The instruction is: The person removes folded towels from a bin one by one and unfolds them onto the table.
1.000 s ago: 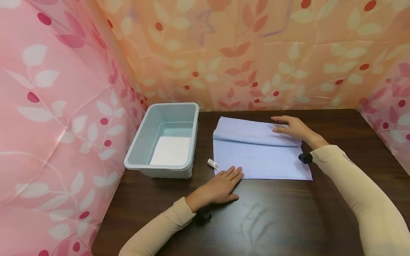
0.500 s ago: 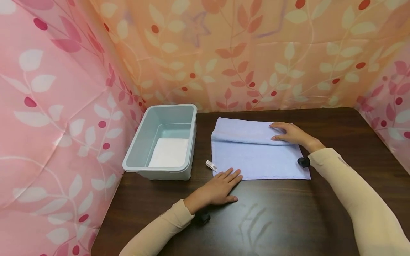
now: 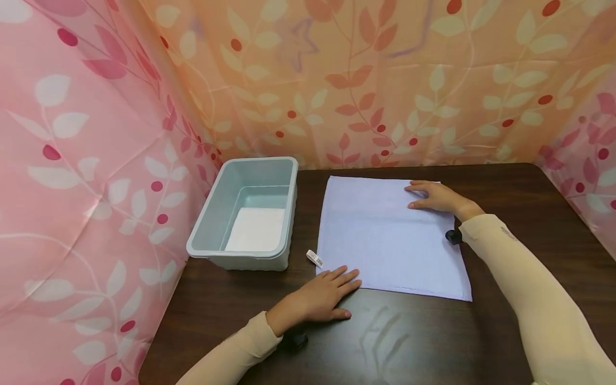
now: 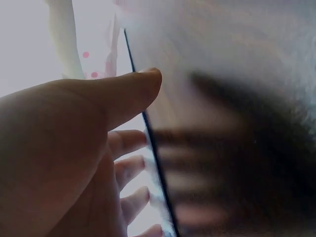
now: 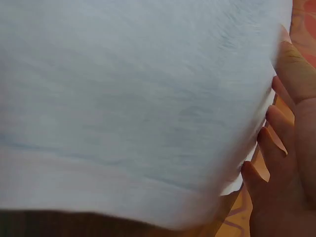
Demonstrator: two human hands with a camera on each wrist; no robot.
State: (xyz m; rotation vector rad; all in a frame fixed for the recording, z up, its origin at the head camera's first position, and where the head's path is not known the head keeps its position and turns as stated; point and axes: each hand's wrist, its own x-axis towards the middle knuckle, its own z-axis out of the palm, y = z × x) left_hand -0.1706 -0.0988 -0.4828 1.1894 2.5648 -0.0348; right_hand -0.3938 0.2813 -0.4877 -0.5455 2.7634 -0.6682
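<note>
A pale lavender towel (image 3: 390, 235) lies spread on the dark wooden table, a small white tag (image 3: 315, 259) sticking out at its left side. My left hand (image 3: 320, 297) rests with straight fingers on the towel's near left corner, the thumb out over bare wood. At the far right part of the cloth, my right hand (image 3: 435, 197) touches it with fingers spread and slightly bent. Up close in the right wrist view, the fingertips (image 5: 251, 170) meet the towel's surface (image 5: 123, 98). In the left wrist view the hand (image 4: 74, 133) shows thumb uppermost against the glossy tabletop.
To the left of the towel stands a grey-blue plastic bin (image 3: 212, 253) holding a flat white item (image 3: 256, 230). A floral curtain (image 3: 361, 80) hangs behind the table (image 3: 414, 342), and pink floral cloth (image 3: 96, 176) borders it on the left.
The fold across the towel's far half has flattened out, and its near edge has slid toward me. My left hand moved slightly nearer with it; the right hand settled onto the far part.
</note>
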